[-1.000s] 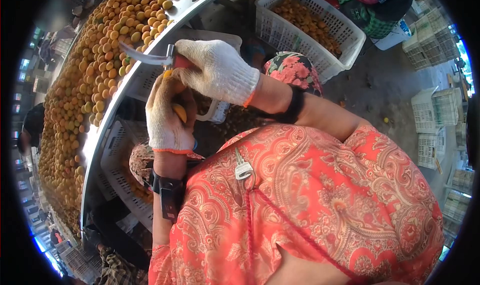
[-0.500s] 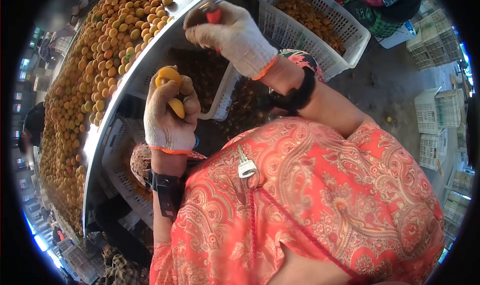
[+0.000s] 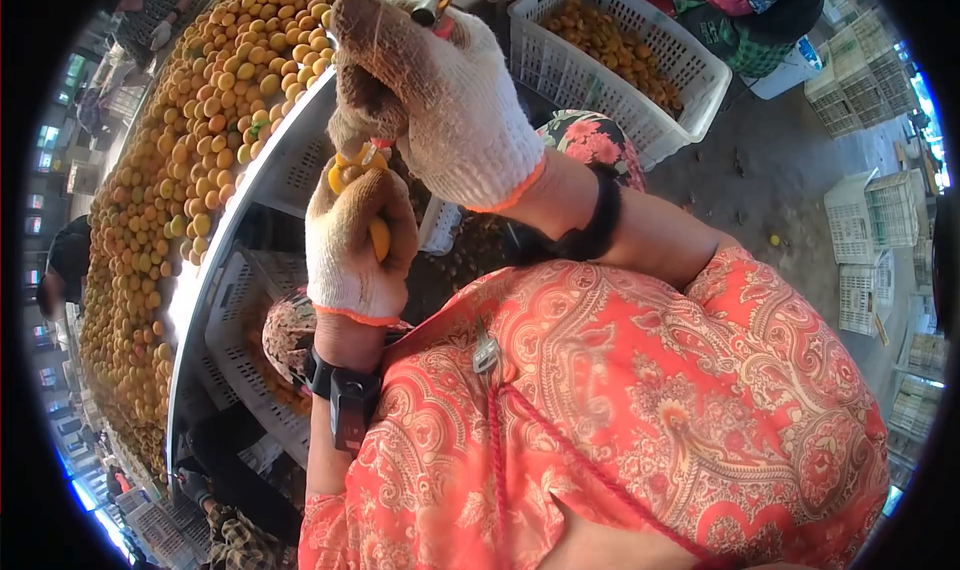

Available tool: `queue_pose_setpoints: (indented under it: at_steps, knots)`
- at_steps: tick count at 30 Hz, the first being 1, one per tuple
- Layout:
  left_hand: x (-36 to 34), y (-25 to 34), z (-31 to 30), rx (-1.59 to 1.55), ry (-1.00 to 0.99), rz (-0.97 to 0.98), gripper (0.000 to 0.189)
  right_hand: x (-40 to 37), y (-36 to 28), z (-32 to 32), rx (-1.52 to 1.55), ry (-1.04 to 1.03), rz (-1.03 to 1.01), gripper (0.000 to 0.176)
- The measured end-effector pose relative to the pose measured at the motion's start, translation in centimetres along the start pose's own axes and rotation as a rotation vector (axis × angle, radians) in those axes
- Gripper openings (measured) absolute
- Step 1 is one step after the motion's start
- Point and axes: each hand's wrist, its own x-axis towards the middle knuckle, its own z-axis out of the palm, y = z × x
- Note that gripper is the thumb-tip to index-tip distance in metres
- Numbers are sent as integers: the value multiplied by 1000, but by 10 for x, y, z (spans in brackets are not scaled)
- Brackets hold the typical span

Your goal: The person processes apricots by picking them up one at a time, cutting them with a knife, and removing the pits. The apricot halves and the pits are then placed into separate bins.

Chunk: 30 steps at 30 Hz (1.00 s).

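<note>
My left hand, in a stained white knit glove, is closed around a yellow-orange apricot. Parts of the fruit show between the fingers, and its top looks split. Just above, my right hand, gloved the same way, grips a red-handled metal tool. Its metal end sticks out past the top of the fist, and a bit of red shows below the fingers at the fruit. The two hands meet there; the tool's working tip is hidden.
A long metal-edged table at left carries a heap of apricots. A white crate of orange fruit pieces stands at upper right, with another crate below the table. Other people sit nearby. Stacked crates line the right side.
My right hand has come down and toward me, bringing the tool to the apricot in my left hand. My left hand has turned slightly and shifted a little right.
</note>
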Motion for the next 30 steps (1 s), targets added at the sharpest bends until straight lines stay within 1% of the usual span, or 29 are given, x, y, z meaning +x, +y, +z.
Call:
queue_pose_setpoints:
  at_steps: [2,3,4,6,7,8,9,10,12,13,15,16,18,20,22,23,24,25,26,27,29,30]
  knots:
    - [0,1,1,35,-7,4,11,0,2,-3,17,-46,16,27]
    - [0,2,0,77,-28,2,13,1,3,-4,33,-88,36,26]
    - [0,3,1,119,-49,0,16,0,1,-4,32,-88,34,26]
    - [-2,4,4,92,-44,-24,17,-3,-2,-2,-165,-107,-3,25]
    - [-3,4,5,65,-37,-49,17,-3,-3,-3,-166,-106,-3,25]
    - [-4,4,4,64,-38,-50,17,-2,-5,-4,-104,-133,23,25]
    - [-4,5,2,57,-107,-55,17,0,-7,-6,-43,-159,49,25]
    - [-4,5,1,51,-174,-58,17,2,-8,-8,-45,-160,49,25]
    - [-6,7,6,23,-160,-93,17,7,-9,-13,-22,-280,126,25]
    - [-7,8,8,-2,-145,-128,17,6,-10,-13,-23,-281,127,25]
    - [-8,7,6,-18,-163,-133,17,3,-13,-9,-236,-278,48,26]
    - [-8,6,5,-32,-181,-138,17,2,-17,-6,-239,-279,48,26]
    - [-9,2,3,-11,-178,-126,17,-2,-25,0,-473,-363,-20,26]
    - [-8,-2,0,7,-174,-114,17,-2,-21,-1,-467,-404,-29,25]
    - [-7,-3,-1,-64,-127,-209,17,-2,-22,-2,-528,-441,-1,23]
    - [-8,-1,3,-66,-128,-205,17,0,-16,-3,-476,-366,43,24]
    - [-11,2,10,-16,-113,-172,17,1,-13,-6,-477,-369,43,24]
    - [-13,3,13,34,-98,-141,17,1,-11,-9,-401,-332,99,23]
    - [-12,0,11,33,-98,-141,17,2,-9,-10,-326,-293,153,23]
    - [-10,-4,6,35,-84,-141,18,1,-9,-9,-327,-292,155,23]
    - [-8,-10,4,38,-75,-144,19,-3,-10,-7,-476,-435,83,22]
    - [-8,-12,4,102,-41,-132,18,-2,-9,-8,-478,-433,83,22]
